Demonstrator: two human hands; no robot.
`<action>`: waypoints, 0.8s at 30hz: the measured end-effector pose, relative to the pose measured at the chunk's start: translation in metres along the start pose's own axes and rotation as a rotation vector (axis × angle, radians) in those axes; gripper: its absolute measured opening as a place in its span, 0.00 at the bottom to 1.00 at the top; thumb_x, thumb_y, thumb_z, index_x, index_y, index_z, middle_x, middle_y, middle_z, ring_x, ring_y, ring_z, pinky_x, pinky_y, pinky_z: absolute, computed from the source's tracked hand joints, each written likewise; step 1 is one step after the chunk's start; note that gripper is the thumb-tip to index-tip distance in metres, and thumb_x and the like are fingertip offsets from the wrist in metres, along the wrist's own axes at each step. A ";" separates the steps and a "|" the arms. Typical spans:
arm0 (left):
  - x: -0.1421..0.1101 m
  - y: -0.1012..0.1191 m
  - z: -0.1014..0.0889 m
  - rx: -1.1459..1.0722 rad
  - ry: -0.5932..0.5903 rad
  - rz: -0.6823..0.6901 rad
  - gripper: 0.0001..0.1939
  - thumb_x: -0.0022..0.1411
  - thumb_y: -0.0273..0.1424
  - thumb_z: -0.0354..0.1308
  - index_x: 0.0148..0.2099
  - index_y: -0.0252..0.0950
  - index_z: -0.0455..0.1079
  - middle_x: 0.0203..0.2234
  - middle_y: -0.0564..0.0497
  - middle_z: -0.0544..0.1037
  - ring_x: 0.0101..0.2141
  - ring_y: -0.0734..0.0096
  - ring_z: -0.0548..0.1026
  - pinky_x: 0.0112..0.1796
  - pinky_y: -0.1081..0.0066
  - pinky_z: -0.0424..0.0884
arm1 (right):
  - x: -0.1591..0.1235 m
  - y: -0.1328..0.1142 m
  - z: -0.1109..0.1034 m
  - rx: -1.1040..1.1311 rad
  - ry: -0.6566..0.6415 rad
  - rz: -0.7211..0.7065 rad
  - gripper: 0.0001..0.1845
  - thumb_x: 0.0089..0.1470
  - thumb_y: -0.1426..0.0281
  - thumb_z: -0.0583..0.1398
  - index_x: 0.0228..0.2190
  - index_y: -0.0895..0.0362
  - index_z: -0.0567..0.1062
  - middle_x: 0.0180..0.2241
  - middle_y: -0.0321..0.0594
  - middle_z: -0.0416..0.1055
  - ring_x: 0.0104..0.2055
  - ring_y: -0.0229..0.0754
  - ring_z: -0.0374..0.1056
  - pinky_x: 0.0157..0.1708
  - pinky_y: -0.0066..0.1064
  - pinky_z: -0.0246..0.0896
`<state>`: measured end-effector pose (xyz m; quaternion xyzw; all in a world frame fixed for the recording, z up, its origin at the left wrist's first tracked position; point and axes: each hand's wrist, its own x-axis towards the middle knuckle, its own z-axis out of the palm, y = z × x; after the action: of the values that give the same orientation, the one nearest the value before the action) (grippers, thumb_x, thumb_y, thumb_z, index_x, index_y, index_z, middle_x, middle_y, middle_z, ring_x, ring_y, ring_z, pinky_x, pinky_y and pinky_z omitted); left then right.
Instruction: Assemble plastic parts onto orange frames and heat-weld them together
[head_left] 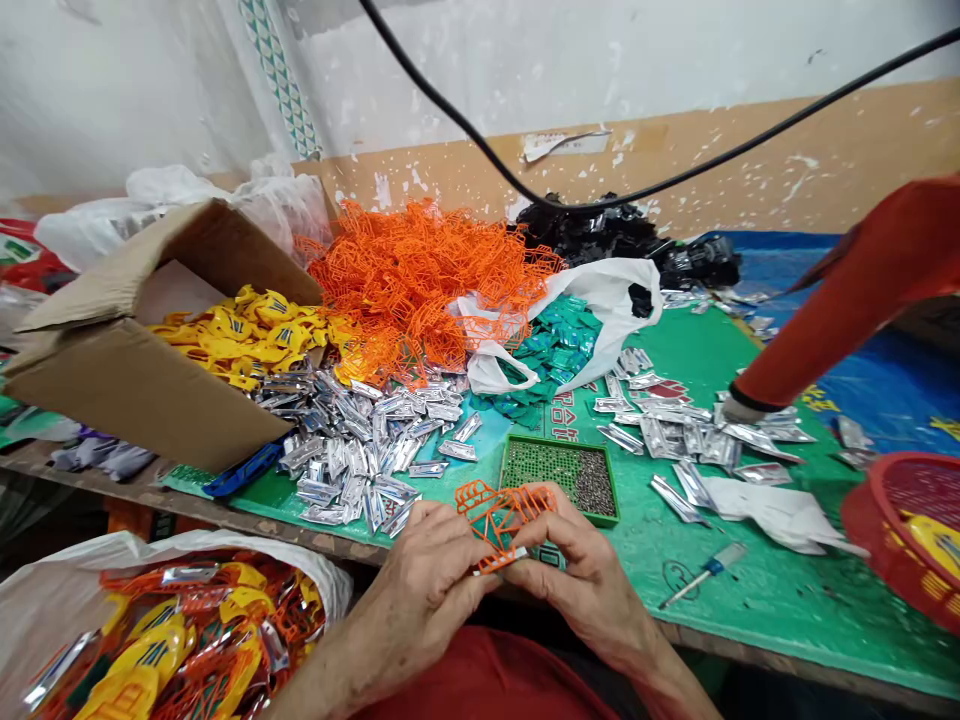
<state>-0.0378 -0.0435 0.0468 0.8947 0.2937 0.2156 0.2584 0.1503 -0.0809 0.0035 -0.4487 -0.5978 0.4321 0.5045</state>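
Observation:
Both hands hold one orange plastic lattice frame (501, 525) above the table's front edge. My left hand (427, 570) pinches its left lower side between thumb and fingers. On the other side, my right hand (577, 570) grips the right end, thumb beneath. A small pale piece shows along the frame's lower edge, too little of it visible to name. Just beyond the hands lies a green tray (616, 505) with small metal parts heaped at its right. Silver metallic pieces (349, 470) lie in a loose pile left of the tray.
Behind are a tangled orange frame heap (427, 270), a cardboard box (142, 390) of yellow parts and a white bag (622, 285) of green pieces. A screwdriver (705, 575), red basket (889, 510) and red tube-like arm (847, 300) are right. A filled sack (330, 590) stands lower left.

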 end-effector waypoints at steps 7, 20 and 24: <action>0.005 0.005 0.005 -0.069 -0.090 -0.120 0.11 0.63 0.23 0.46 0.31 0.35 0.67 0.27 0.51 0.72 0.31 0.70 0.66 0.34 0.70 0.62 | 0.004 -0.004 0.006 -0.007 0.007 -0.044 0.04 0.54 0.68 0.62 0.29 0.53 0.77 0.36 0.39 0.66 0.43 0.43 0.65 0.44 0.34 0.61; 0.000 -0.003 0.012 -0.807 -0.003 -0.573 0.14 0.61 0.37 0.55 0.43 0.34 0.74 0.31 0.51 0.73 0.34 0.70 0.68 0.37 0.72 0.65 | 0.012 0.007 0.021 0.063 0.101 0.064 0.14 0.48 0.69 0.65 0.39 0.52 0.75 0.36 0.36 0.68 0.33 0.37 0.66 0.31 0.30 0.65; -0.001 -0.009 0.018 -0.995 0.030 -0.705 0.15 0.58 0.38 0.58 0.43 0.34 0.75 0.23 0.56 0.70 0.22 0.79 0.60 0.25 0.78 0.58 | 0.009 0.001 -0.019 -0.144 0.470 -0.040 0.22 0.49 0.66 0.65 0.48 0.47 0.71 0.40 0.39 0.70 0.36 0.41 0.69 0.37 0.38 0.68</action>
<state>-0.0326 -0.0439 0.0270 0.5124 0.4400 0.2411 0.6970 0.1680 -0.0707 0.0071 -0.5598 -0.5019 0.2620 0.6051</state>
